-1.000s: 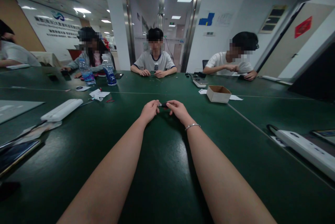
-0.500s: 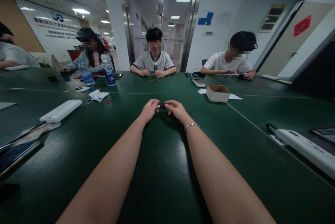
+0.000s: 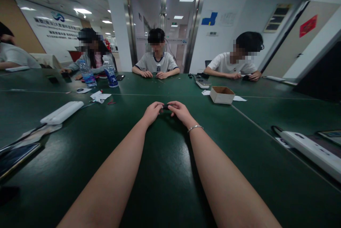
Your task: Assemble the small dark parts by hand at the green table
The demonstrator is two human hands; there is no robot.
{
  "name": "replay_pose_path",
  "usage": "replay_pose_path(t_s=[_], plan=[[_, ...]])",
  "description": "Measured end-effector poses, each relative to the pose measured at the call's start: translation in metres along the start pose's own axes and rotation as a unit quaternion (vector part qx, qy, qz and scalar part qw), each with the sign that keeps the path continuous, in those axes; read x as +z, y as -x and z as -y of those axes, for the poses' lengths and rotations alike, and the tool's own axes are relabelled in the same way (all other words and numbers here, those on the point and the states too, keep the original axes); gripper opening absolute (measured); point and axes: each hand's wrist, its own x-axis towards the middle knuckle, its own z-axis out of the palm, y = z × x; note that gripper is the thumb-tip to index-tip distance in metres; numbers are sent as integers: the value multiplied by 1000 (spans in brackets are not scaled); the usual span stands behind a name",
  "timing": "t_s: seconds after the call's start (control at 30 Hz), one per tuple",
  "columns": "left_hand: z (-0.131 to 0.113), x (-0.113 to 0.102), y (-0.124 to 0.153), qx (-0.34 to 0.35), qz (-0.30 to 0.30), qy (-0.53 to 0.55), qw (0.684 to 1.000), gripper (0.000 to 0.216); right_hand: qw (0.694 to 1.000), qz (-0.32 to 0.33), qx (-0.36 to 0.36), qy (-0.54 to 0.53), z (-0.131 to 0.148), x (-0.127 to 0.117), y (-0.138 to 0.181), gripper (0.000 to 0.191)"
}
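Observation:
Over the green table (image 3: 165, 171), both my hands meet around a small black rod-like object (image 3: 166, 107). It lies roughly level, and its exact kind is too small to make out. The fingers of my left hand (image 3: 153, 111) pinch its left end, where a bit of silver shows. My right hand (image 3: 181, 111), with a silver bracelet (image 3: 195, 128) at the wrist, grips the right end between thumb and fingers. Much of the object is hidden behind my fingertips.
Beyond my right hand stands a small open box (image 3: 221, 96). White power strips lie at left (image 3: 62, 112) and right (image 3: 311, 148). A phone (image 3: 17, 158) is at the near left. Two bottles (image 3: 109, 73) stand farther back, and several people sit across the table.
My left fingertips have shifted slightly right along the object and cover more of its silver end. My right hand has hardly moved.

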Motion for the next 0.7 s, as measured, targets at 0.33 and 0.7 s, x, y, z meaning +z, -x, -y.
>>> replay_pose_path(t_s=[0.33, 0.7], plan=[[1, 2, 1, 9, 12, 40, 999, 31, 1000, 5, -6, -8, -6, -1, -3, 17], [3, 1, 1, 19, -20, 4, 1000, 27, 1000, 11, -4, -10, -6, -1, -2, 19]])
